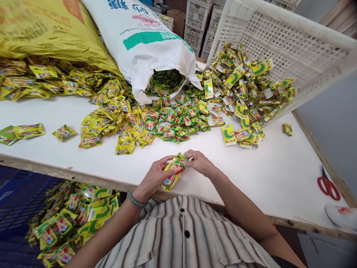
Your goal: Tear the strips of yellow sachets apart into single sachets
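A small yellow-green carton is held above the front edge of the desk, between the two hands. Its long axis is slanted, the near end toward the left and the far end toward the right. The carton's sides are grasped by the fingers of the left hand; the far end is met by the bent fingers of the right hand, the nearer hand to that end, though whether a flap is pinched there cannot be told.

The carton is seen as glossy printed board, flat-faced and sharp-edged. Beyond it, pillow-shaped green sachets in crinkled film are heaped before a slack white sack. More cartons are piled against a tilted crate of perforated white plastic.
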